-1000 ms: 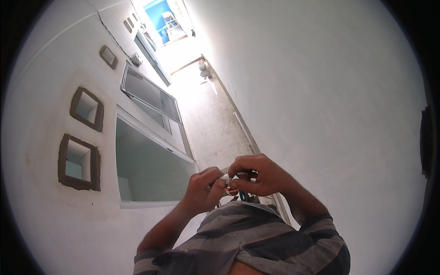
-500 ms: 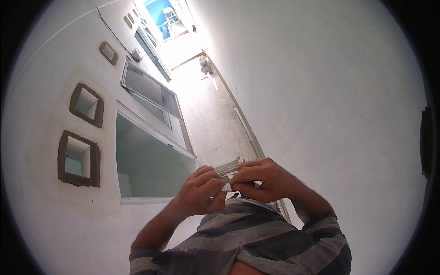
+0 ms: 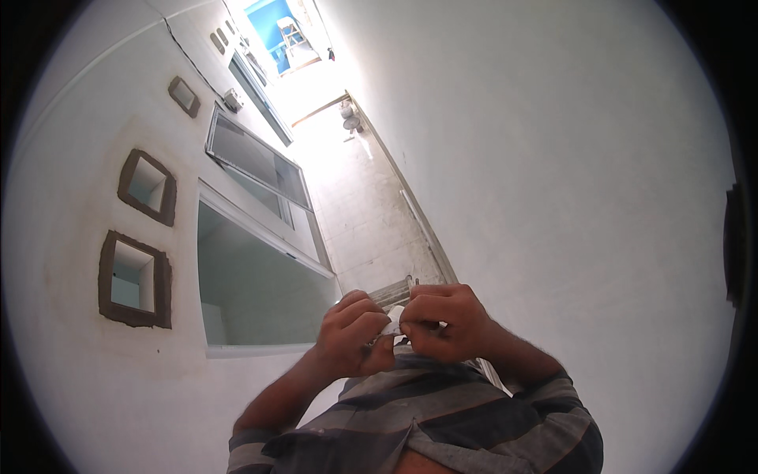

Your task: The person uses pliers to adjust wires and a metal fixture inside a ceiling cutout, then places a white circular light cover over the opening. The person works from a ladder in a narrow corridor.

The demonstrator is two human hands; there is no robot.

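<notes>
In front of my chest, both hands meet over a small, thin white piece (image 3: 394, 320), like a scrap of paper or tape. My left hand (image 3: 351, 336) pinches it from the left with thumb and curled fingers. From the other side my right hand (image 3: 448, 322) grips it, fingers bent and thumb pressed in. Most of the piece lies hidden behind the fingers, so its exact kind cannot be made out. Just beyond the hands, the slatted top of something like a ladder or step (image 3: 387, 295) shows.
A window opening (image 3: 260, 276) and a tilted-out window sash (image 3: 257, 154) are on the left wall, beside square holes with rough brown borders (image 3: 134, 317). A plain white wall (image 3: 584, 197) rises close on the right. Down the passage are a bucket-like object (image 3: 347, 110) and a stepladder (image 3: 294, 35).
My hands have dropped slightly, and the right one has turned so its fingers curl more. The white piece shows a little more between them. The view has shifted slightly.
</notes>
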